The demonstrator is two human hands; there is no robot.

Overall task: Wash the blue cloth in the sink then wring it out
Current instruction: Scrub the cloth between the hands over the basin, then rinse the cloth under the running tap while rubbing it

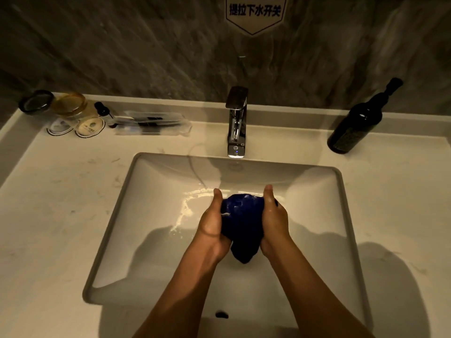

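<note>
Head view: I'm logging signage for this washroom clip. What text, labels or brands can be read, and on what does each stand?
"提拉下水开关": on the white sign on the wall above the faucet.
Round labels by the glass jars: printed, too small to read.
Dark bottle label: too dark to read.
Clear sachets: dark print, blurred.

We see two bare forearms entering from the bottom edge, with no sleeves, watch, bracelet or gloves on them. The left hand and right hand are bare too, carrying no rings that we can make out, and look wet.
</note>
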